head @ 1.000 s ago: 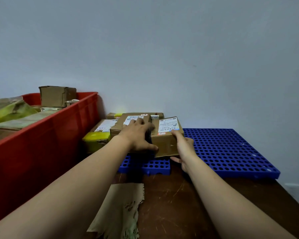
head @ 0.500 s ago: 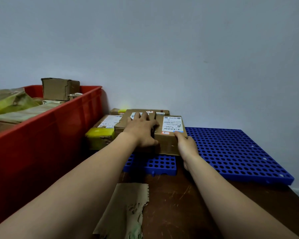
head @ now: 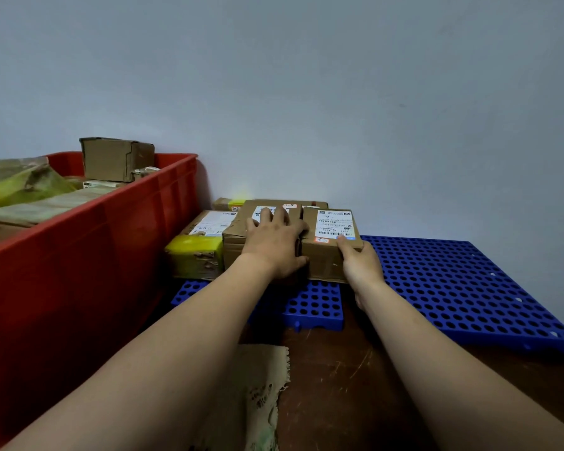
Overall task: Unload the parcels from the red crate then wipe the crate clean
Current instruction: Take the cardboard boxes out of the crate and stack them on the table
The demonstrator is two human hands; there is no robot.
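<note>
— Progress so far?
— Partial. Your right hand grips the parcel by its corner on the blue mat; your left hand lies flat on the neighbouring box. Left of both, the red crate holds further parcels; wiping remains.

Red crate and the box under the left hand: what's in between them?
A yellow-taped parcel sits between them on the blue perforated mat, shown in the head view.

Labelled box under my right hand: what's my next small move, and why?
Probably release the labelled box and reach to the red crate: it looks flat on the blue mat against the wider box, and parcels lie in the crate.
</note>
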